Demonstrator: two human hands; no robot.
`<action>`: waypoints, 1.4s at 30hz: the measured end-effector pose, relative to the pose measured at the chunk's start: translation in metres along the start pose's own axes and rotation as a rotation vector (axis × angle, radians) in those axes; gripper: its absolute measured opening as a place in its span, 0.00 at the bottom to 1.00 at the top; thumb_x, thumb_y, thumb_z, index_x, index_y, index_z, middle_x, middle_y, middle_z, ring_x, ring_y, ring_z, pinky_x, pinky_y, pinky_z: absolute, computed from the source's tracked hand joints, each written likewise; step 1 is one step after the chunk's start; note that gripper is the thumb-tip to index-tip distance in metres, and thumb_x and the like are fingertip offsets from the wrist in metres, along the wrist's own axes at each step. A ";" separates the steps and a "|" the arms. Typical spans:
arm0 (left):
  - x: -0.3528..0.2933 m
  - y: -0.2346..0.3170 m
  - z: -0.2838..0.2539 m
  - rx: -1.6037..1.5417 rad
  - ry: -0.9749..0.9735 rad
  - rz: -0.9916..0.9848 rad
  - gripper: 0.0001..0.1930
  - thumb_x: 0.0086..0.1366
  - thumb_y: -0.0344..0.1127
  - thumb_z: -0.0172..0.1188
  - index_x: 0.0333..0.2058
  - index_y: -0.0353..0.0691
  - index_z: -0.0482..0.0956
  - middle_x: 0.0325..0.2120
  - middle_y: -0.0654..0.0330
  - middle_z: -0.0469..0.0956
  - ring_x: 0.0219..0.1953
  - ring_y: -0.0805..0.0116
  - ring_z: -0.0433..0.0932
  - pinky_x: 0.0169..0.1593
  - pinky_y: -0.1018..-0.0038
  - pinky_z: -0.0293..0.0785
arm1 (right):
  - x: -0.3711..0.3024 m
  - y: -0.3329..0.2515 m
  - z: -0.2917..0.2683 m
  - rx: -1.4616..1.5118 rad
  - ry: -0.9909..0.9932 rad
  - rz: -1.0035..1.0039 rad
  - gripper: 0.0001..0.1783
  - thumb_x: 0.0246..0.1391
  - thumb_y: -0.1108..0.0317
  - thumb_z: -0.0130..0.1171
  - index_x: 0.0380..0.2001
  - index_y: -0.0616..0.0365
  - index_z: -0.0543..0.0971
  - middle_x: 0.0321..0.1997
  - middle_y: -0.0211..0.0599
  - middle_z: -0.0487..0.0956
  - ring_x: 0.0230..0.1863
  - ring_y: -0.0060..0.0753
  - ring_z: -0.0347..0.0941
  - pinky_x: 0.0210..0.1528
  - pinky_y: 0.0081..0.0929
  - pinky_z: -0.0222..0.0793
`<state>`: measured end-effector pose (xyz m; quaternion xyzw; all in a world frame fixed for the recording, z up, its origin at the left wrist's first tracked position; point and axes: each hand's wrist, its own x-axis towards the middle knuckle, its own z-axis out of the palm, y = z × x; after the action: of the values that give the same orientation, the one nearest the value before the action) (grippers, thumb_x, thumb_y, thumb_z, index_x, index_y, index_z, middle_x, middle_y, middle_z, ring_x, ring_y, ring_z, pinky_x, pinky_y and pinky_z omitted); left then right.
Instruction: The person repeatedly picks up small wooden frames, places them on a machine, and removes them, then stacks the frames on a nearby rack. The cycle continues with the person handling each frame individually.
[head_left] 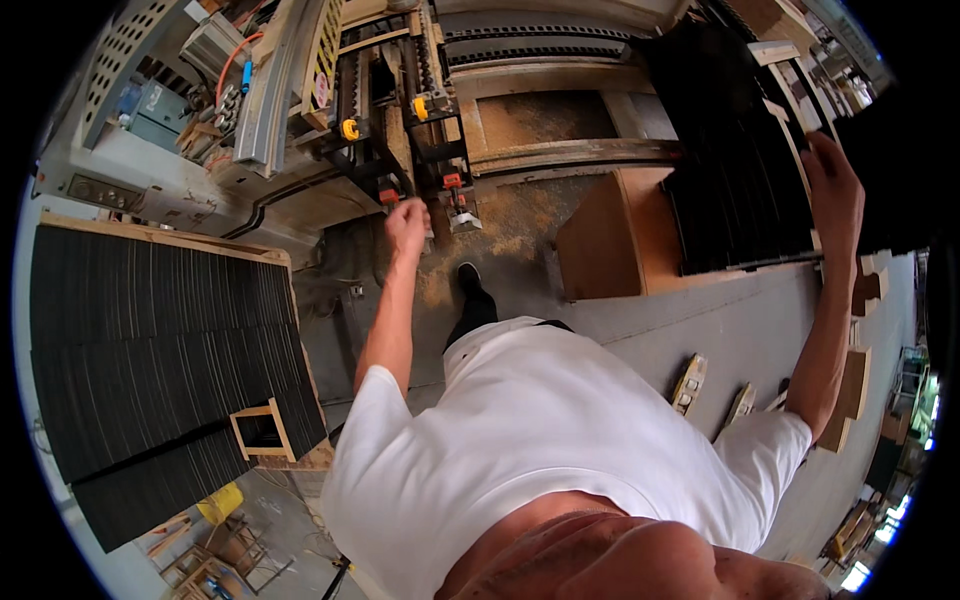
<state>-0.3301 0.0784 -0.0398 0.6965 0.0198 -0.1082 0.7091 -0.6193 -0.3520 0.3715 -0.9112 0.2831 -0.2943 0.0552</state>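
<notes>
My left hand (pixel 407 228) is closed, its fingers curled, out in front of the machine's rails. Nothing shows in it. Just beyond it are a red machine fitting (pixel 389 196) and a second red fitting (pixel 452 181). My right hand (pixel 836 182) is raised at the far right, beside a tall stack of black panels (pixel 735 190) edged with pale wooden strips (pixel 797 135). Its fingers are bent by the strips; whatever they grip is lost against the dark background.
Left of me stands a big stack of black boards (pixel 130 330) with a small wooden frame (pixel 262 432) on it. A brown wooden box (pixel 610 240) stands ahead to the right. Sawdust (pixel 520 225) covers the floor by the machine. Wooden pieces (pixel 690 383) lie to my right.
</notes>
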 end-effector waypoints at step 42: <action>-0.010 0.084 -0.023 -0.617 0.369 -0.254 0.12 0.68 0.39 0.53 0.43 0.37 0.73 0.36 0.56 0.80 0.36 0.65 0.81 0.41 0.69 0.80 | 0.177 -0.410 0.613 0.496 -0.311 -1.036 0.14 0.49 0.69 0.55 0.41 0.47 0.80 0.35 0.35 0.82 0.41 0.40 0.76 0.45 0.36 0.67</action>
<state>-0.3215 0.1028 0.0438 0.4500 0.2648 -0.0570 0.8510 0.0449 -0.1479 0.0679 -0.9229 -0.2872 -0.2031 0.1565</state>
